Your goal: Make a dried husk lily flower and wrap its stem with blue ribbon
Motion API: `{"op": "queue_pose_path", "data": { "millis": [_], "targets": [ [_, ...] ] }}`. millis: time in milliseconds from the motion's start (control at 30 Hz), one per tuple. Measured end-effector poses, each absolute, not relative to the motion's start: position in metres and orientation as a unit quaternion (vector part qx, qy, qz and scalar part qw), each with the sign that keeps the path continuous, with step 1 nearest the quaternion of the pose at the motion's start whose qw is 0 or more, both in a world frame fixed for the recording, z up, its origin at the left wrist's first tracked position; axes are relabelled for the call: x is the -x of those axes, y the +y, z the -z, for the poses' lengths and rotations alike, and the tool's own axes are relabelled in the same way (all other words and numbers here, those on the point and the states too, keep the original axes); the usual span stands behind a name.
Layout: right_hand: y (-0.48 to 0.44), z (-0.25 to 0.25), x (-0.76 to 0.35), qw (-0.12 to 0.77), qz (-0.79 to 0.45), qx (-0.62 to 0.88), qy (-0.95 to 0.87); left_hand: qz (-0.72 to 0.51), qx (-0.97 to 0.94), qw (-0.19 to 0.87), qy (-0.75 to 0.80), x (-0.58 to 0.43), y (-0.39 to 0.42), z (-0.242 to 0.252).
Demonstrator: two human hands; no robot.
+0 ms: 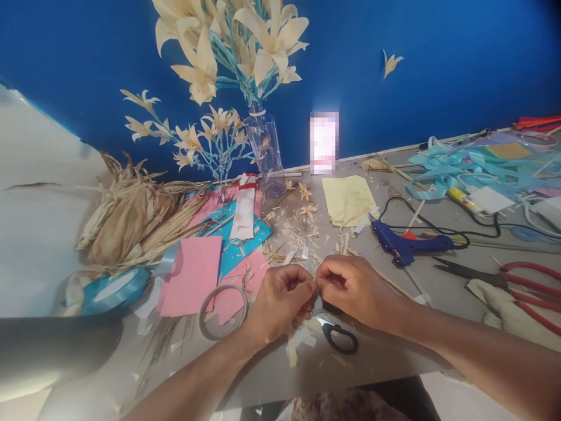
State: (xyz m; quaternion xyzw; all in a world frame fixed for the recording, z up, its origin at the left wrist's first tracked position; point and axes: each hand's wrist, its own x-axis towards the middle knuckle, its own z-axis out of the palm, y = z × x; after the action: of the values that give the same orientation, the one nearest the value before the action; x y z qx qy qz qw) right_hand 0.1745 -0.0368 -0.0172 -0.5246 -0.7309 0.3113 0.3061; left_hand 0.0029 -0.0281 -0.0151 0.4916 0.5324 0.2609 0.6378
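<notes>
In the head view, the left hand (280,301) and the right hand (350,289) meet fingertip to fingertip just above the black-handled scissors (339,338) on the table (447,286). Both pinch one small pale piece (314,285), which the fingers hide too much to tell more. Left of the scissors a clear tape roll (222,311) lies partly on pink paper (190,275); beyond the scissors to the right lie a blue glue gun (407,245) and, farther right, red-handled shears (517,286).
</notes>
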Motion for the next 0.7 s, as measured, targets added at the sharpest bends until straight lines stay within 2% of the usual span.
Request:
{"op": "queue_pose_path", "data": {
  "millis": [100, 233, 333, 533, 700],
  "targets": [
    [-0.036, 0.017, -0.175, 0.311, -0.371, 0.531, -0.696, -0.271, -0.483, 0.638, 0.536, -0.004, -0.028, 0.016],
    [-0.031, 0.017, -0.177, 0.31, -0.565, 0.511, -0.569, -0.29, -0.454, 0.672, 0.509, -0.002, -0.025, 0.016],
    [-0.026, 0.017, -0.178, 0.329, -0.637, 0.489, -0.497, -0.309, -0.433, 0.689, 0.493, 0.001, -0.024, 0.016],
    [-0.025, 0.019, -0.18, 0.352, -0.597, 0.485, -0.533, -0.38, -0.441, 0.685, 0.437, 0.007, -0.023, 0.018],
    [-0.026, 0.017, -0.182, 0.32, -0.563, 0.49, -0.583, -0.345, -0.455, 0.699, 0.43, 0.002, -0.023, 0.017]
  ]
}}
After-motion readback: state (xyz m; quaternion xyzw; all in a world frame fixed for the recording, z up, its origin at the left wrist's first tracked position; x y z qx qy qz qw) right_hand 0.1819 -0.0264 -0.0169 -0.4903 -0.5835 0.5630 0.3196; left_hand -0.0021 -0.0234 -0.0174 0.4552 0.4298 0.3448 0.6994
